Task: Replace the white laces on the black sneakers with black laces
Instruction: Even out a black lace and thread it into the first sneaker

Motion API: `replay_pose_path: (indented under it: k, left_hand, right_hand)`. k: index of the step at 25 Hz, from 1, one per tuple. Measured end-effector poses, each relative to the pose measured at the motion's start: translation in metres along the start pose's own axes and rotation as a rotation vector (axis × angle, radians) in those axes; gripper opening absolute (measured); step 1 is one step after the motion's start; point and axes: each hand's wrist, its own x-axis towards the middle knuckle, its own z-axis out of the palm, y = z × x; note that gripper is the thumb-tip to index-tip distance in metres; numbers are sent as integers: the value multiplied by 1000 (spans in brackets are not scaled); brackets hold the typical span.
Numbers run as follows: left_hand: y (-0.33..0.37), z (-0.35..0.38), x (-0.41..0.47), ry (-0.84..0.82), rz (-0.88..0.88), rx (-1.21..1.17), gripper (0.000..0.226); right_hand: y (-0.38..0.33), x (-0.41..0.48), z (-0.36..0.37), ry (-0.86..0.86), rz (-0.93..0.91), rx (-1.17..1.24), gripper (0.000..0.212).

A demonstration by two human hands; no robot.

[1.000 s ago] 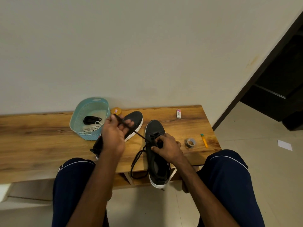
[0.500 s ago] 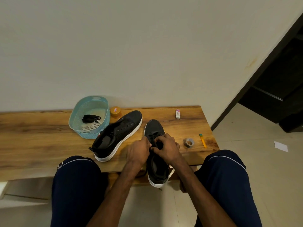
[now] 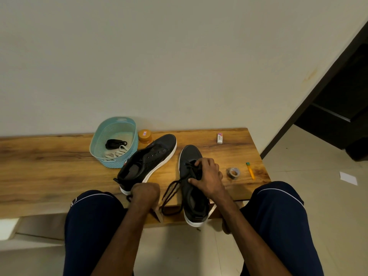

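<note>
My left hand point(image 3: 145, 193) has dropped from the eyelets to lower centre, fisted on the black lace point(image 3: 171, 193), drawing slack. My right hand point(image 3: 207, 176) pins the near sneaker point(image 3: 192, 188), steadying it; spare laces wait in the basket point(image 3: 95, 144), upper left.

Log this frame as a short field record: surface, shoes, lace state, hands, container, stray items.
surface: wooden bench against a wall
right sneaker: black lace partly threaded, loose loops hanging left
left sneaker: eyelets bare, no lace
right hand: on the laced sneaker's eyelet area
left hand: closed near the bench edge, apparently on the lace end
basket: teal, holds white laces and a black bundle
stray items: orange-lidded jar, tape roll, eraser, small yellow tool
</note>
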Motion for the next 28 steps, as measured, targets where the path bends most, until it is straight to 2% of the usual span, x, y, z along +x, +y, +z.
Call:
replay_pose_path:
  k: [3,5,6,8,13,19,24,26,28]
  left_hand:
    - [22,-5,3,287,26,-125,25]
    - [38,-11,6,526,53,-294,22]
    - [47,-12,8,585,78,-406,23]
    - [61,-8,13,599,94,-560,22]
    - [65,0,27,597,91,-694,17]
    - [65,-4,27,591,109,-560,14]
    - [61,-7,28,586,95,-580,20]
    - [55,-12,27,553,86,-665,20]
    - [51,-15,26,474,97,-870,16]
  right_hand:
    - [2,-4,4,66,47,11,62]
    - [6,-7,7,73,107,35,63]
    - [8,-9,9,75,131,48,63]
    - [11,-11,10,71,146,45,61]
    - [13,-6,12,72,137,22,64]
    - [10,-11,17,120,156,32,66]
    - [9,-15,19,135,101,5,54]
    - [8,-15,18,133,85,-1,55]
    - [7,-14,16,135,102,11,61]
